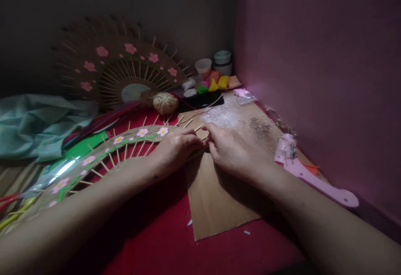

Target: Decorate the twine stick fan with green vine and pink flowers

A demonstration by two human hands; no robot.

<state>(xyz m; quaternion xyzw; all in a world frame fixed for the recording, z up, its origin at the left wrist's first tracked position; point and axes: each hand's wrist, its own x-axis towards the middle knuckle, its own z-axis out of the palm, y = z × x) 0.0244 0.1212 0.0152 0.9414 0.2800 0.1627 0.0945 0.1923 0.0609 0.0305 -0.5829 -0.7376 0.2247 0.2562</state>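
A half-round fan of woven twine on thin wooden sticks (131, 137) lies in front of me, with pink clay flowers and a green vine along its band. My left hand (175, 147) is closed on the fan's right end, covering part of it. Close beside it, my right hand (228, 147) pinches at the same end, near the tip of a stick; anything small between its fingertips is hidden. Both hands are over a brown board (225, 208). Behind them sits a ball of twine (165, 103), with a loose strand trailing right.
A larger flowered fan (125, 57) leans on the back wall. Coloured clay packets (216, 83), a white cup (203, 67) and a dark phone-like slab (202, 100) stand behind. At right, a pink handled tool (319, 181) lies by the wall; a pale green cloth (46, 120) is left.
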